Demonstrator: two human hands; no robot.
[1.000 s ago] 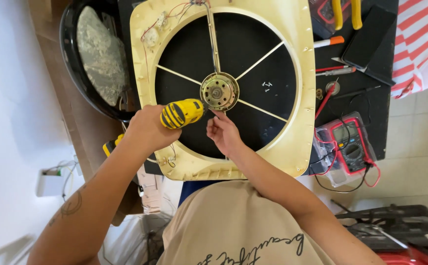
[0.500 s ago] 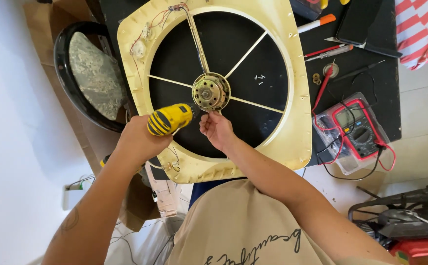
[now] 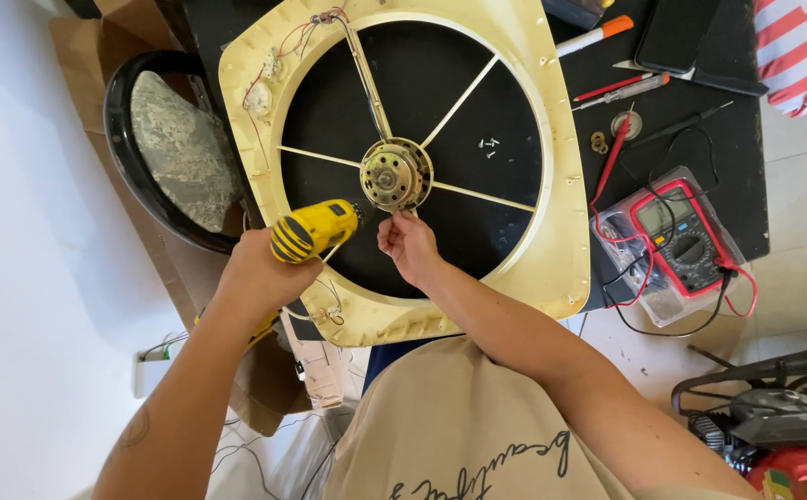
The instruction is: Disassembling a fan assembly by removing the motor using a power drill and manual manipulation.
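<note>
We see the motor (image 3: 396, 174) in the middle of a cream square fan frame (image 3: 565, 231), held there by thin spokes over the round black opening. The frame lies flat on a black worktop (image 3: 700, 139).

Our left hand (image 3: 260, 273) is closed around a yellow drill (image 3: 311, 230); its tip points at the lower left edge of the motor and is just beside it. Our right hand (image 3: 410, 245) is just below the motor, with the fingertips (image 3: 387, 222) pinched together close to the drill tip. We cannot tell if they hold something small, it is hidden between the fingers.

Some small screws (image 3: 488, 146) lie on the dark surface inside the frame, to the right of the motor. Red and white wires (image 3: 257, 120) run along the upper left corner of the frame.

To the right of the frame, on the worktop, there is a red multimeter (image 3: 686, 236) inside a clear plastic case, with red and black leads around it. Above it lie a red probe (image 3: 612, 159), a marker with orange cap (image 3: 598, 35) and a dark phone (image 3: 676, 32). To the left of the frame stands a black round pan (image 3: 135, 167), partly under the frame.
</note>
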